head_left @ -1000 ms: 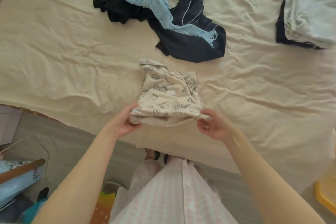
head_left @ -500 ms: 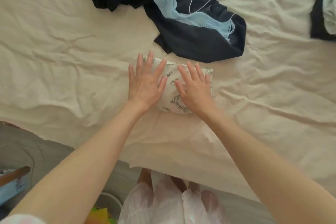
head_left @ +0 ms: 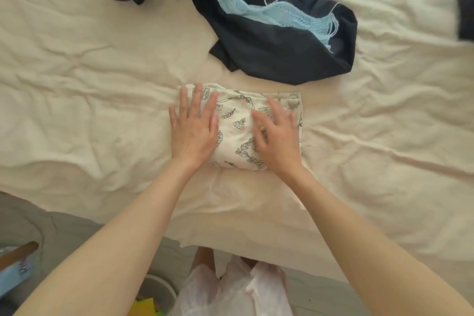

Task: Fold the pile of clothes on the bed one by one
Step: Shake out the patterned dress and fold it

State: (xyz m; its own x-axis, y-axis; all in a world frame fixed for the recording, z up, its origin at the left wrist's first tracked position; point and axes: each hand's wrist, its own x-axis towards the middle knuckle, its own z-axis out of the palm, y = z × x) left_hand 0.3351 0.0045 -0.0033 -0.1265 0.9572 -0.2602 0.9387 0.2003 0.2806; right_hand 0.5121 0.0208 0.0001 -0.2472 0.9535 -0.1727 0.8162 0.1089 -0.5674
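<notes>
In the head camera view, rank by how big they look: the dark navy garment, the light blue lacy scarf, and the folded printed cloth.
1. dark navy garment, largest, though partly cut off
2. and 3. unsure: folded printed cloth and light blue lacy scarf look alike; hands hide some cloth.

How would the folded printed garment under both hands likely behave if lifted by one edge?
The printed garment is soft cloth, so it would probably droop and unfold. It looks light. The left hand and right hand flatten it easily.

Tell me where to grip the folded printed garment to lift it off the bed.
Probably grip the printed garment by its short left and right edges, a hand sliding under each side. It lies flat in a folded rectangle under the left hand and right hand; supporting both ends should keep the layers together.
</notes>
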